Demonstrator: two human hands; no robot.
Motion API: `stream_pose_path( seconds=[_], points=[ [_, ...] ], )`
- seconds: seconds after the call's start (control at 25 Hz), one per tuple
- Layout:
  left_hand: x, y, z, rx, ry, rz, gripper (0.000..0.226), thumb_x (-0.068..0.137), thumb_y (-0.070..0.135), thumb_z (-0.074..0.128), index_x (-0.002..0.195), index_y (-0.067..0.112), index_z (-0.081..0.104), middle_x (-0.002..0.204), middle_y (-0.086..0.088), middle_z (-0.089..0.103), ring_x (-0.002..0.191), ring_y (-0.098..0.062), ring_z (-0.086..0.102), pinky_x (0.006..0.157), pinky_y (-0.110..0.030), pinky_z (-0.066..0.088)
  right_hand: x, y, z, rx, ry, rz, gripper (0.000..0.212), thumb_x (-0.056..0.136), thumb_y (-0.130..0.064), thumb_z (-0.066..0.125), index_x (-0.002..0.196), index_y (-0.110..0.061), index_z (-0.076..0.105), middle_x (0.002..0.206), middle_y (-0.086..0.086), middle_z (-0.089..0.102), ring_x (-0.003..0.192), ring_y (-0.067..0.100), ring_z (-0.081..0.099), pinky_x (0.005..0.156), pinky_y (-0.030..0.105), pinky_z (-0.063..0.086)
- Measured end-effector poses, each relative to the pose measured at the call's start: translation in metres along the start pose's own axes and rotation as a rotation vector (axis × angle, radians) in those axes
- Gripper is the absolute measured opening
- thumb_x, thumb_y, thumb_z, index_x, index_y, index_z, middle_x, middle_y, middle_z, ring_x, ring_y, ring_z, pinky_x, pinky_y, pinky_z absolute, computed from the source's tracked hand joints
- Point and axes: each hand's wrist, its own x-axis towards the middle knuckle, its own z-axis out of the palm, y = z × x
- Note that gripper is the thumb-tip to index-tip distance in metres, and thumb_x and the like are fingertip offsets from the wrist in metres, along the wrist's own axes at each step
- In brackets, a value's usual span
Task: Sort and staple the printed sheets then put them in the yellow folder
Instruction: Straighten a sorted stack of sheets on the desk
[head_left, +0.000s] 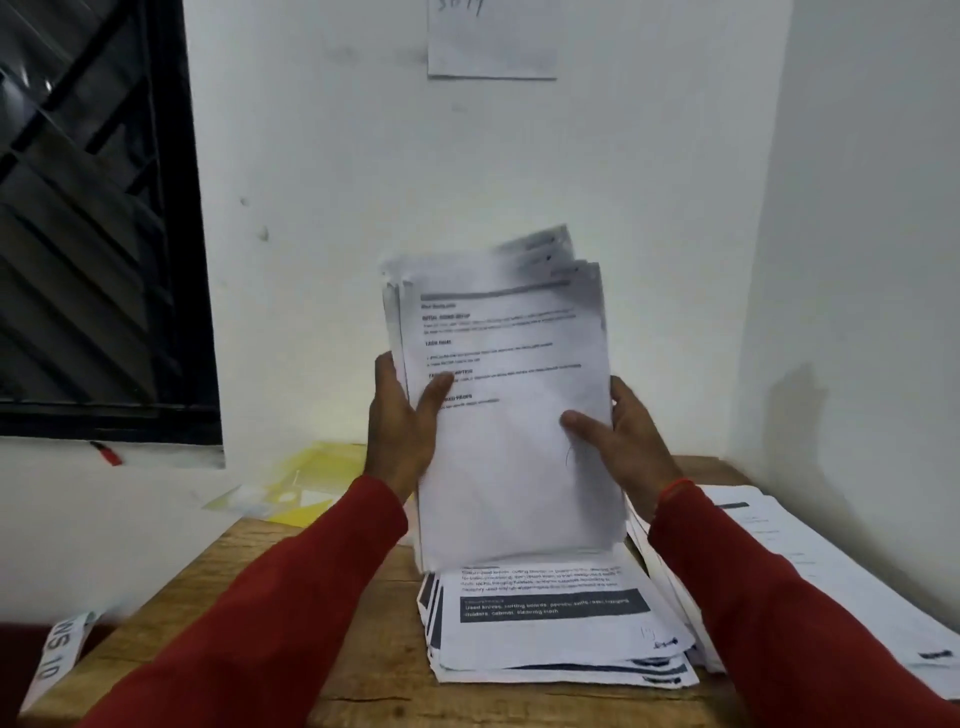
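A wooden table (363, 691) carries two stacks of printed sheets (561, 644) and a yellow folder (306, 483).

Your sleeves (291, 597) are dark red, and a thin red-orange band (675, 487) circles your right wrist. The sheets (509, 415) you hold are white with black print and a grey bar across the top. The stack (561, 639) on the brown wooden worktop (363, 675) is white with dark navy blocks. The folder (306, 483) at the far left is translucent yellow. The wall (337, 182) is white, the window frame (192, 260) black.
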Motion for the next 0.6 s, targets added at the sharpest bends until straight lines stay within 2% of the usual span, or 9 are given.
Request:
stream_pose_path(
  seconds=[0.12,0.2,0.28,0.4,0.48,0.6],
  points=[
    [0.009,0.042,0.005,0.067,0.029,0.158,0.034,0.096,0.034,0.063,0.111,0.01,0.043,0.104,0.017,0.065,0.088,0.004,0.067,0.073,-0.022,0.057,0.005,-0.035,-0.007,0.043,0.033,-0.066,0.034,0.088,-0.011,0.07,0.119,-0.018,0.059,0.113,0.002,0.072,0.1,0.019,0.071,0.088,0.036,0.057],
    [-0.001,0.049,0.006,0.079,0.008,0.159,0.034,0.096,0.036,0.062,0.112,0.013,0.043,0.103,0.017,0.064,0.087,0.007,0.066,0.07,-0.017,0.055,-0.003,-0.04,-0.013,0.018,0.027,-0.048,0.038,0.087,-0.018,0.073,0.122,-0.018,0.057,0.115,0.0,0.071,0.104,0.019,0.07,0.09,0.037,0.056],
    [-0.024,0.036,0.006,0.125,-0.059,0.109,0.035,0.095,0.036,0.063,0.117,0.02,0.042,0.106,0.017,0.064,0.09,0.004,0.067,0.072,-0.018,0.055,-0.018,-0.032,-0.019,0.008,0.038,-0.002,0.043,0.085,-0.023,0.076,0.122,-0.018,0.055,0.117,0.001,0.07,0.105,0.018,0.069,0.092,0.038,0.055],
    [-0.054,0.012,0.003,0.162,-0.152,0.047,0.031,0.098,0.033,0.058,0.122,0.03,0.038,0.112,0.011,0.065,0.096,-0.006,0.068,0.079,-0.029,0.056,-0.035,-0.023,-0.023,0.015,0.043,0.027,0.039,0.089,-0.021,0.071,0.123,-0.021,0.053,0.119,0.001,0.068,0.107,0.016,0.067,0.091,0.034,0.055],
    [-0.061,0.01,0.003,0.182,-0.168,0.062,0.027,0.101,0.028,0.054,0.121,0.027,0.036,0.115,0.006,0.064,0.1,-0.012,0.067,0.083,-0.03,0.055,-0.039,-0.026,-0.022,0.009,0.03,0.039,0.035,0.093,-0.018,0.066,0.125,-0.022,0.052,0.12,0.0,0.067,0.108,0.016,0.066,0.092,0.035,0.055],
    [-0.063,0.014,0.003,0.201,-0.162,0.076,0.024,0.103,0.024,0.051,0.121,0.025,0.035,0.112,0.009,0.062,0.1,-0.012,0.065,0.082,-0.025,0.053,-0.043,-0.032,-0.021,0.007,0.05,0.045,0.03,0.096,-0.018,0.061,0.123,-0.024,0.05,0.119,-0.001,0.066,0.106,0.014,0.065,0.093,0.035,0.054]
  ],
)
